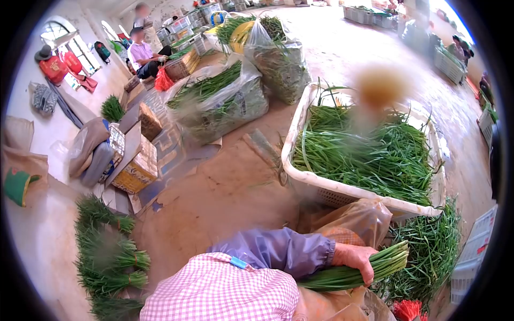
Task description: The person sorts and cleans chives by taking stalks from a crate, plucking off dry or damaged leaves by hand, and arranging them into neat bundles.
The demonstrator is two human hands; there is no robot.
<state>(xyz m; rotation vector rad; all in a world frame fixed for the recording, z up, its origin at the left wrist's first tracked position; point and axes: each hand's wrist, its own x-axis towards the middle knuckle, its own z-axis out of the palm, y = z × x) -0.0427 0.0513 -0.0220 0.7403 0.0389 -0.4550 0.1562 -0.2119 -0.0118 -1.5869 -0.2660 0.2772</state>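
My left hand (354, 261), at the end of a purple sleeve (289, 249), is closed around a bunch of garlic chives (388, 259). The pale stem ends point up and to the right, and the green leaves run back over my lap. My thumb lies across the near side of the bunch; the other fingers are mostly hidden. My right hand is out of sight. Just beyond the held bunch stands a white plastic crate (364, 199) full of loose chives (364, 155). More loose chives (428, 257) lie on the floor beside it.
Tied chive bunches (126, 262) lie in a row at left. Red ties (408, 309) are at bottom right, near a pale crate (474, 257). Ahead are a woven basket (138, 166) and stuffed clear bags (225, 101). A person (144, 56) sits farther back.
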